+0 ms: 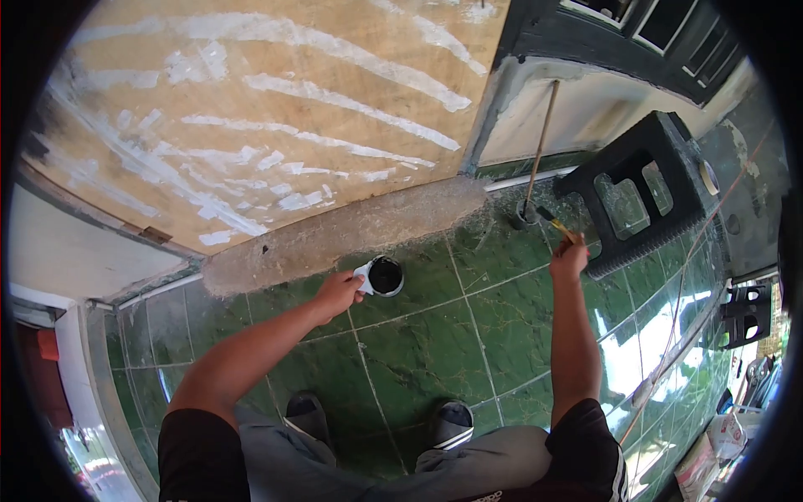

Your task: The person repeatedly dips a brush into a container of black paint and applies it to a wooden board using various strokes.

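Observation:
My left hand grips the white handle or rim of a small round container whose inside is black. It is held over the green tiles. Out to the right, my right hand is closed around the yellowish handle of a brush with dark bristles at its tip. The bristles are near a small dark pot on the floor by the wall, with a long thin stick standing up from it. Whether the brush touches the pot cannot be made out.
A black plastic stool lies on its side at the right. Ahead is a tan board with white streaks. Dark window frames are above right. My sandalled feet stand on green tiles. Bags lie at lower right.

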Demonstrator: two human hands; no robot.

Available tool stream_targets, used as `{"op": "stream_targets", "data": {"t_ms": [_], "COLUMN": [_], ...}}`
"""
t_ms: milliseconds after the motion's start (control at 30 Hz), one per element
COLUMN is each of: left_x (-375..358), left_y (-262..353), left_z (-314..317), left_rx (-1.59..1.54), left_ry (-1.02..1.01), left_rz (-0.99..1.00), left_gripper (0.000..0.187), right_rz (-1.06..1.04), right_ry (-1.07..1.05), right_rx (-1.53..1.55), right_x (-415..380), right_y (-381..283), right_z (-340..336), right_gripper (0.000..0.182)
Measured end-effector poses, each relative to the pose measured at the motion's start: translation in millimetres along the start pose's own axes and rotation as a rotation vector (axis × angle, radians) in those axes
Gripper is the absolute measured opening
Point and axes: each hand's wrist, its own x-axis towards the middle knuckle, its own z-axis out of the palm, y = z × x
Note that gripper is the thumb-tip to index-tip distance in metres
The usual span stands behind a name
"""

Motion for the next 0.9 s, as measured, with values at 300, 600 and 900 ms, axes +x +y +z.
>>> {"op": "stream_targets", "data": {"t_ms": [300, 600, 900], "left_x": [-10, -91, -156], "left_y": [17, 64, 93], "left_z": [2, -24, -36], "left_rx": [-0.209, -0.421, -0.509], "left_ry": [-0.027, 0.006, 0.035], "left_rz": [-0.069, 0.081, 0.195], "left_gripper": [0.039, 0.038, 0.035], "right_rz": [0.024, -0.854, -1.05], "right_ry": [-0.516, -1.289, -1.479], "right_rx": [-0.095, -0.975, -1.053], "right_x": [-149, -325, -375], "right_y": [-33, 9, 17], "right_z": [95, 179, 208], "right_gripper": [0.02, 0.019, 0.011]}}
